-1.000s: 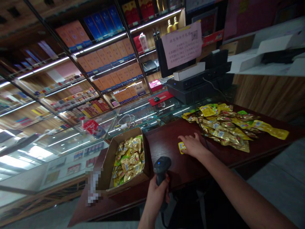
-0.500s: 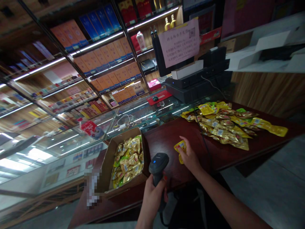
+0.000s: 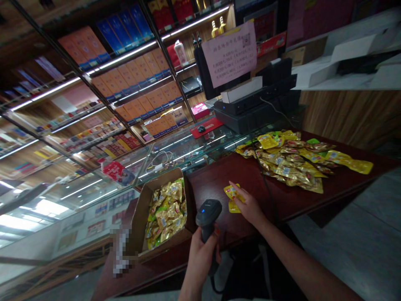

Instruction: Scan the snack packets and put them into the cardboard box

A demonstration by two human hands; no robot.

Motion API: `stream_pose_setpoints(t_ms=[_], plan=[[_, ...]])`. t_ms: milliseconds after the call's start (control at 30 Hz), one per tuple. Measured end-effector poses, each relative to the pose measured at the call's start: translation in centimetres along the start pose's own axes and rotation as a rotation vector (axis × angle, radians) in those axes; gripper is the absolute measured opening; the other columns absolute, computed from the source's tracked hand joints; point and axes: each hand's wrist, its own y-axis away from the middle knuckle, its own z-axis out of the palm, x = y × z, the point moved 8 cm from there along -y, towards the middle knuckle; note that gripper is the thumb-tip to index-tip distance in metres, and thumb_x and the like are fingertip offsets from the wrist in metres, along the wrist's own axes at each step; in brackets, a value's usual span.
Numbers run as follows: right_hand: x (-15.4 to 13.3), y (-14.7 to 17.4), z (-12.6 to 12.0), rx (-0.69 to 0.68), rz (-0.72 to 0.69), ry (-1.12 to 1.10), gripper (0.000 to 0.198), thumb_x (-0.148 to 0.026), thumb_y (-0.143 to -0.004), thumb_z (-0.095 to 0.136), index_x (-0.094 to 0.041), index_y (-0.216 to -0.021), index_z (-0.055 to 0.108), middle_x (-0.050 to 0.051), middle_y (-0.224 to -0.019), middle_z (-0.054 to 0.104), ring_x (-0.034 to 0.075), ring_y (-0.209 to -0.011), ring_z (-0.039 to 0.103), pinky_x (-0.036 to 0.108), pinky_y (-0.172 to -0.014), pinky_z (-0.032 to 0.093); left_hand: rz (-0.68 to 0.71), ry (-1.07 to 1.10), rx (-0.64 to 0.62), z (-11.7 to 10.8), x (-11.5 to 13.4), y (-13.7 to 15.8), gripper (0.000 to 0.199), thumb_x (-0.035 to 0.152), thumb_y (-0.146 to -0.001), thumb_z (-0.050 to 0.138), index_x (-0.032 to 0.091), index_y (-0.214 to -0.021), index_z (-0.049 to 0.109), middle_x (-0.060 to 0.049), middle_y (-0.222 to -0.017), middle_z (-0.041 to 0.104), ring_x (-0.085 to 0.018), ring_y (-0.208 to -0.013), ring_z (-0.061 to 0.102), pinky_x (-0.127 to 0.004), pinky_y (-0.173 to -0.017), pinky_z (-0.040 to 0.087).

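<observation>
My left hand [image 3: 202,253] is wrapped round the grip of a dark barcode scanner [image 3: 208,213], its head tilted up and a small blue light showing on top. To the right of it, my right hand [image 3: 249,207] pinches a small yellow snack packet [image 3: 234,207] low over the dark red wooden table. Its fingers cover the packet's middle. Left of the scanner stands an open cardboard box [image 3: 138,223] with several gold and green snack packets [image 3: 167,213] inside. A loose pile of gold and yellow packets [image 3: 291,161] lies farther back on the right.
A thin dark cable [image 3: 264,177] runs across the table [image 3: 206,179] between my right hand and the pile. Behind stand a glass counter [image 3: 184,150], a black cash register unit [image 3: 238,110] with a pink notice [image 3: 230,54], and shelves of boxed goods.
My right hand has shifted slightly left with the yellow packet, nearer the scanner, and more of the packet shows. The scanner stays almost in place in my left hand. The view has shifted slightly.
</observation>
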Motion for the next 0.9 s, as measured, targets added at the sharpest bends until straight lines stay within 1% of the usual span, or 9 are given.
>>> stream_pose_setpoints(t_ms=[100,167,200,367,500,633,800,900], plan=[[0.8,0.1,0.9,-0.073,0.050,-0.089,0.061,-0.028,-0.083,0.057,-0.030,-0.144,0.049,0.003,-0.128,0.068,0.023,-0.101,0.070,0.037,-0.087,0.058,-0.002,0.005,0.004,0.1,0.3,0.0,0.041,0.048,-0.073,0.073,0.014,-0.094,0.063,0.007,-0.049,0.054,-0.009,-0.032,0.047,-0.019,-0.037,0.036],[1.3,0.2,1.6,-0.110,0.076,-0.138,0.061,-0.028,-0.083,0.058,-0.029,-0.144,0.049,0.004,-0.124,0.070,0.023,-0.094,0.072,0.036,-0.081,0.061,-0.002,-0.005,0.001,0.3,0.6,0.1,0.042,0.048,-0.074,0.072,0.014,-0.096,0.064,0.006,-0.049,0.054,-0.009,-0.033,0.047,-0.019,-0.038,0.035],[1.4,0.3,1.8,-0.118,0.080,-0.152,0.060,-0.029,-0.083,0.058,-0.029,-0.142,0.049,0.004,-0.123,0.070,0.022,-0.094,0.072,0.036,-0.080,0.061,0.000,-0.019,-0.005,0.4,0.8,0.2,0.041,0.048,-0.075,0.072,0.013,-0.096,0.064,0.006,-0.048,0.054,-0.009,-0.033,0.047,-0.019,-0.039,0.035],[0.9,0.4,1.8,-0.092,0.078,-0.206,0.054,-0.029,-0.083,0.059,-0.026,-0.136,0.050,0.006,-0.121,0.071,0.022,-0.097,0.072,0.035,-0.084,0.060,0.027,-0.092,-0.031,0.8,1.9,0.8,0.037,0.049,-0.076,0.070,0.014,-0.086,0.063,0.005,-0.044,0.054,-0.009,-0.033,0.045,-0.019,-0.041,0.032],[0.8,0.5,1.5,-0.056,0.074,-0.220,0.051,-0.028,-0.083,0.060,-0.027,-0.134,0.051,0.006,-0.120,0.071,0.022,-0.098,0.072,0.036,-0.086,0.059,0.000,-0.095,-0.047,0.9,2.3,1.3,0.039,0.050,-0.075,0.071,0.014,-0.090,0.063,0.006,-0.042,0.053,-0.009,-0.033,0.044,-0.019,-0.040,0.033],[1.1,0.5,1.4,-0.027,0.067,-0.171,0.051,-0.027,-0.083,0.060,-0.027,-0.134,0.052,0.006,-0.117,0.072,0.021,-0.093,0.073,0.037,-0.084,0.060,0.003,-0.102,-0.054,0.9,2.5,1.6,0.039,0.050,-0.074,0.071,0.015,-0.087,0.063,0.006,-0.043,0.053,-0.009,-0.034,0.044,-0.019,-0.041,0.033],[0.5,0.4,0.9,0.006,0.001,-0.092,0.052,-0.024,-0.082,0.060,-0.025,-0.133,0.054,0.008,-0.124,0.069,0.022,-0.106,0.070,0.038,-0.094,0.056,0.006,-0.094,-0.065,0.8,2.3,1.5,0.039,0.051,-0.075,0.072,0.015,-0.087,0.062,0.006,-0.044,0.053,-0.009,-0.033,0.045,-0.020,-0.041,0.031],[0.6,0.4,1.1,-0.012,0.030,-0.099,0.050,-0.027,-0.084,0.058,-0.027,-0.134,0.052,0.006,-0.120,0.071,0.021,-0.099,0.072,0.037,-0.088,0.058,0.010,-0.102,-0.069,0.7,2.1,1.4,0.039,0.051,-0.076,0.070,0.014,-0.090,0.062,0.005,-0.044,0.054,-0.009,-0.033,0.045,-0.020,-0.041,0.032]])
